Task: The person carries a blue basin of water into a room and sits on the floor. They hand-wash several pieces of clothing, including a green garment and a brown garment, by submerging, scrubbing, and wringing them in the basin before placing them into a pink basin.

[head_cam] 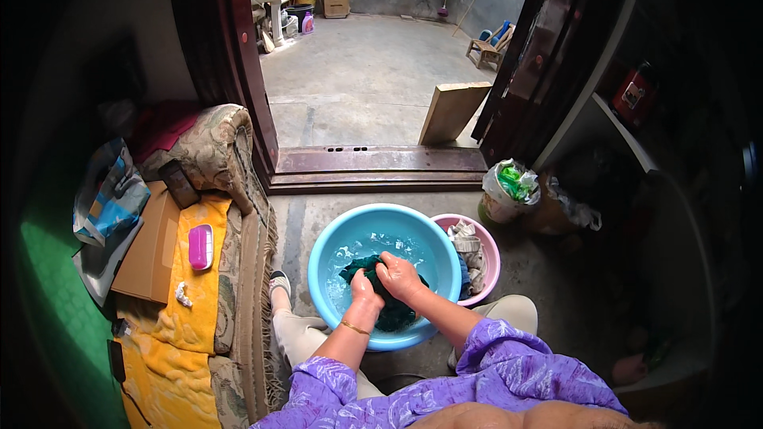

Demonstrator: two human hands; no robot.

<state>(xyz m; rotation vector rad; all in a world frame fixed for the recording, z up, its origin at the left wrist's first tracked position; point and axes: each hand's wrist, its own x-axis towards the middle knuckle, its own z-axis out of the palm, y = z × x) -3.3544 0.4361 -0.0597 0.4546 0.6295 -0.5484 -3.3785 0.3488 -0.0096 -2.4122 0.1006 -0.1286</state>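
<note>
A large blue plastic basin (326, 236) with water and some suds stands on the floor between my legs. Over it, my left hand (365, 292) and my right hand (398, 276) grip a wet dark green cloth (393, 313) close together, its lower part hanging in the water. A bracelet circles my left wrist. Against the basin's right side is a smaller pink basin (493, 253), holding a beige garment (468, 245) and a blue one.
To the left is a sofa with a yellow cover (197, 322), a pink soap box (200, 247) and a cardboard box (146, 250). A lined waste bin (506, 202) stands at right. Ahead lies a raised door sill (381, 161), with a wooden board (454, 112) beyond.
</note>
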